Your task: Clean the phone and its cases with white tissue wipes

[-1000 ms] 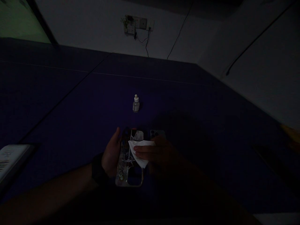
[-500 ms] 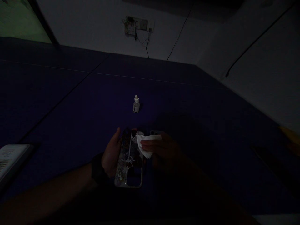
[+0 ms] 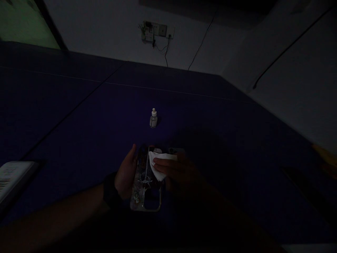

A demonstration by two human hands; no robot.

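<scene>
My left hand (image 3: 125,175), with a dark band on its wrist, grips a patterned phone case (image 3: 139,191) by its left edge. The case has a large camera cutout at its near end. In my right hand (image 3: 181,170) is a folded white tissue (image 3: 158,172), pressed flat by the fingers against the case's upper right part. Partly hidden behind the right hand lies what looks like a phone (image 3: 173,150) with camera lenses. Beyond the case stands a small dropper bottle (image 3: 153,121) with a white top, upright and apart from both hands.
The room is very dim. A white box-like object (image 3: 15,175) lies at the left on the dark blue surface (image 3: 105,116). Something flat and dark (image 3: 297,182) is at the right, near a yellow item (image 3: 326,156). Wall sockets (image 3: 155,31) with cables are at the back.
My right hand has slid the tissue a little to the left across the case. The left hand still holds the case in nearly the same place.
</scene>
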